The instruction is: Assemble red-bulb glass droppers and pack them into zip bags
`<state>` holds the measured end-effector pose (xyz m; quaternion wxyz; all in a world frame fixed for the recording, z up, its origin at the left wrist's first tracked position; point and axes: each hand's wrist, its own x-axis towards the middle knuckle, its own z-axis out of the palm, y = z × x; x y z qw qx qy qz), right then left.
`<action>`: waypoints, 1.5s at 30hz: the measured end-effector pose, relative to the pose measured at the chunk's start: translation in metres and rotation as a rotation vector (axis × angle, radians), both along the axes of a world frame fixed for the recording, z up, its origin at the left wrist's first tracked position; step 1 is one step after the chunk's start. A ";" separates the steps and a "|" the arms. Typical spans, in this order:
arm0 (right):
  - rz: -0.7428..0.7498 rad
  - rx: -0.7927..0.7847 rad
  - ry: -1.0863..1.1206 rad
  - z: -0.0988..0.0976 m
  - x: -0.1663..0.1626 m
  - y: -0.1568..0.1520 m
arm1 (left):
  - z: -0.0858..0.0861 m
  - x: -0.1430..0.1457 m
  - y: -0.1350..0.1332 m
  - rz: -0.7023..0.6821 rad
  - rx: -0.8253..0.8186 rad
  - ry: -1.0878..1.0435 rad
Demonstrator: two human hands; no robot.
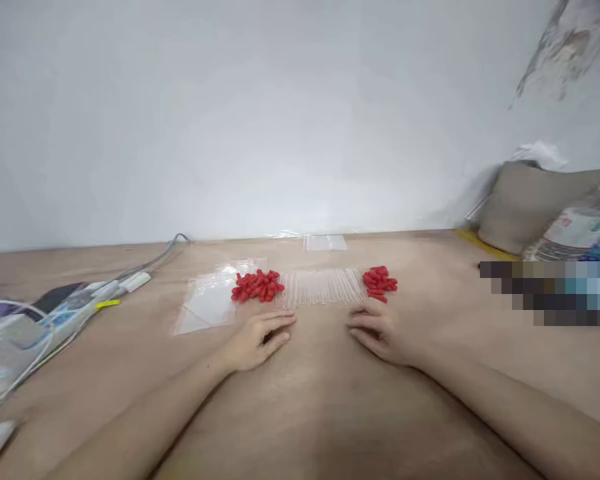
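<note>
My left hand [257, 338] lies flat on the wooden table [310, 400], fingers stretched out and holding nothing. My right hand [380, 331] rests the same way a little to the right, fingers extended and empty. Just beyond the fingertips lies a row of several clear thin tubes [321, 287]. A pile of small red caps [257, 285] sits at the row's left end, close to my left hand. A smaller red pile [380, 283] sits at the right end, just beyond my right hand.
Clear plastic bags [207, 303] lie left of the red pile, another small bag [325, 243] by the wall. Cables and plastic packaging [45, 320] crowd the left edge. A grey cushion [525, 203] and a water bottle [575, 233] stand at the right.
</note>
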<state>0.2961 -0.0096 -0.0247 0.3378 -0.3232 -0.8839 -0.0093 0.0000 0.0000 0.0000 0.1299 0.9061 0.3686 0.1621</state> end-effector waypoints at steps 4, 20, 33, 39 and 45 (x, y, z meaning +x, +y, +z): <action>-0.293 0.064 0.115 -0.001 0.018 0.011 | 0.000 0.001 0.001 -0.022 0.013 -0.025; -0.567 -0.259 0.280 -0.008 0.039 0.035 | 0.032 0.011 0.049 0.327 0.463 0.090; -0.547 -0.254 0.246 -0.012 0.035 0.038 | 0.024 0.019 0.071 0.258 0.383 0.254; -0.487 -0.228 0.252 -0.011 0.033 0.036 | 0.038 0.029 0.062 0.260 0.424 -0.195; -0.415 -0.043 0.367 -0.012 0.027 0.036 | 0.025 0.047 0.014 0.146 0.061 -0.476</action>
